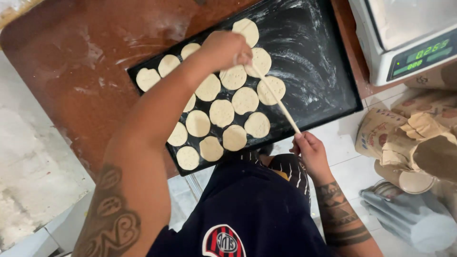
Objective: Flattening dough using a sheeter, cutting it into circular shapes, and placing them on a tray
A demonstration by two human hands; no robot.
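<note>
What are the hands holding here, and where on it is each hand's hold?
Both hold one thin wooden stick: left hand at its upper end over the dough rounds, right hand at its lower end.

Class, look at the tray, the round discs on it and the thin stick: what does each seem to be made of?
Tray: probably dark metal, matte, flour-streaked.
Discs: raw dough, pale and soft-looking, some dotted with small holes.
Stick: likely light wood, plain and slender; both hands hold it.

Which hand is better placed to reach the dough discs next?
Probably the left hand: it is over the dough discs, holding the far end of the thin stick. The right hand holds the near end, beyond the tray edge.
</note>
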